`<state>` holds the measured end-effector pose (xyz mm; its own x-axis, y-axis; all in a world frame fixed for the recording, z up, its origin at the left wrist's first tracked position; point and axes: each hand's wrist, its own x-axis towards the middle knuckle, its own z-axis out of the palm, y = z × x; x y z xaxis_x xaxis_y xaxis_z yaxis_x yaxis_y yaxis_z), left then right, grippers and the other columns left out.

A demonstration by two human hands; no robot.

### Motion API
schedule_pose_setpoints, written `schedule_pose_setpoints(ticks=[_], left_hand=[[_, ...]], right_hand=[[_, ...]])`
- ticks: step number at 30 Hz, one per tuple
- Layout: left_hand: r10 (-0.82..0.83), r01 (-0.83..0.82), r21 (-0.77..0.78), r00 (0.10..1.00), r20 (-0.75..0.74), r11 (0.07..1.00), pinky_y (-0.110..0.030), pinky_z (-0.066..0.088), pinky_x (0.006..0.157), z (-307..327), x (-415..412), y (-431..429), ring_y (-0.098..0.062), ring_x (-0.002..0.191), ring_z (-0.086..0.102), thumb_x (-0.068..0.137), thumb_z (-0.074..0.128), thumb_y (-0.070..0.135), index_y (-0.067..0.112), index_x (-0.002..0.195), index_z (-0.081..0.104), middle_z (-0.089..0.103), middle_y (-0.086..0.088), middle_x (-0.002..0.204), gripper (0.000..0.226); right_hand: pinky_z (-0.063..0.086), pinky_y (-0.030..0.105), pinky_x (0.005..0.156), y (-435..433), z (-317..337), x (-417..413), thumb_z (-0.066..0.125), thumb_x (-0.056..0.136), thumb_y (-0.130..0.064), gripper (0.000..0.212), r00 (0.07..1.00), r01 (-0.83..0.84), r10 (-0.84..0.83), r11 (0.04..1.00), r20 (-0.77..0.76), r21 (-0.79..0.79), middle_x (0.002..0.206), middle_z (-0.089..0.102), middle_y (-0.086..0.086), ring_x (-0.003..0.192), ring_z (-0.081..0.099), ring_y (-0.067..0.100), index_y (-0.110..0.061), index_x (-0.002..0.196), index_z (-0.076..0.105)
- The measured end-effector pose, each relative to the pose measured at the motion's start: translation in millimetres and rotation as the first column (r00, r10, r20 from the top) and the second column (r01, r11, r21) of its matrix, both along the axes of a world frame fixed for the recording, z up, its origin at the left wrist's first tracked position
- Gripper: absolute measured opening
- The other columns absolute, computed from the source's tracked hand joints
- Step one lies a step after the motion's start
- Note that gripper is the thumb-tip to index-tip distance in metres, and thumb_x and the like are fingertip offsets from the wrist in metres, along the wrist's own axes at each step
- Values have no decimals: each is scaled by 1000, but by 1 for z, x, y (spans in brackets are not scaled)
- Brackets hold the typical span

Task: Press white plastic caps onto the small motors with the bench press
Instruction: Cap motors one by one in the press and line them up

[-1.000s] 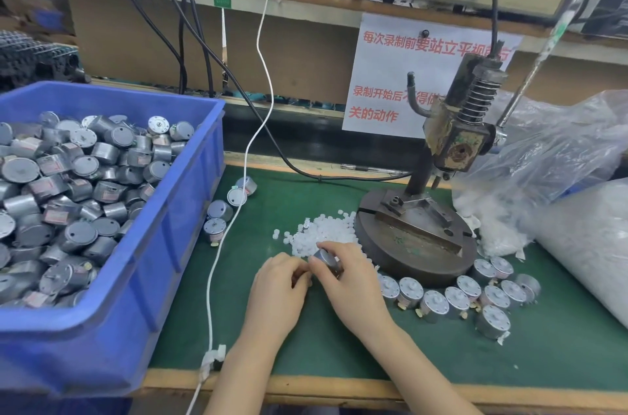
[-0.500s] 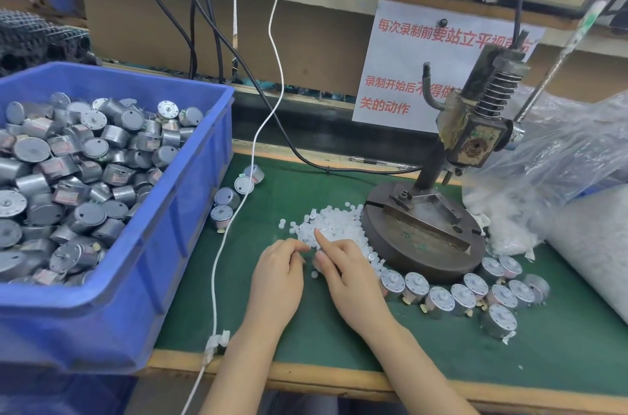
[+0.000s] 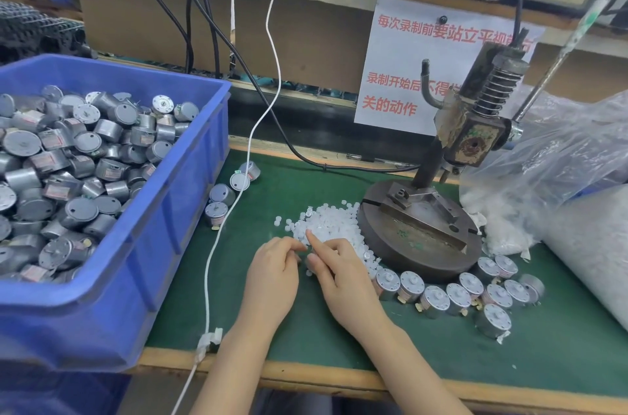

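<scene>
Picking at white plastic caps [image 3: 334, 222] piled centre of bench [image 3: 306, 329] beside bench press [image 3: 419, 227] base: left hand [image 3: 272, 275] grip narrow, right hand [image 3: 343, 282] index poking out, cannot tell if either is holding a cap. Caps likely light, stiff, slippery; pinching the sides is looking best

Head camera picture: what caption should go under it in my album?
Left hand and right hand at the white plastic caps beside the bench press, small motors lined up nearby.
</scene>
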<state>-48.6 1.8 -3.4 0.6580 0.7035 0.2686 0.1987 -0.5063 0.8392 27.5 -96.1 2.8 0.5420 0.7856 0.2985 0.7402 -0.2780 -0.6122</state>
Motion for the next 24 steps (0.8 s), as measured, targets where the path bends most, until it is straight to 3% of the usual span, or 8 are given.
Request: schedule_pose_setpoints(ticks=[7,14,21,24], left_hand=[[23,-23,25,1000,-15,999,-21,35,72,-2,2,0,-17,89,52,88,41,-4,8,91,66,61,-1,89,27],[61,-61,55,998,-3,997,-17,29,68,0,3,-1,-14,85,48,87,43,-6,3,92,66,55,3,85,25],[57,-50,102,996,-69,994,-21,27,67,-1,3,-1,-21,86,49,88,42,-5,1,93,64,60,-8,89,23],[55,-47,101,996,-77,994,-23,28,67,0,3,-2,-24,86,50,88,43,-5,-1,92,64,60,-11,88,22]], right_hand=[[42,33,82,2,-2,-1,43,98,-22,45,990,-19,30,997,137,-80,116,46,10,89,54,26,-22,142,35],[42,33,71,4,0,-6,46,93,-17,43,986,-26,33,999,165,-46,104,52,24,75,50,29,-7,135,47],[30,29,72,6,-5,-7,46,96,-20,43,975,-9,19,999,220,-48,110,50,23,88,51,32,-12,139,43],[32,31,71,7,-7,-7,45,96,-20,43,974,-16,27,999,227,-50,108,49,23,92,51,34,-11,139,43]])
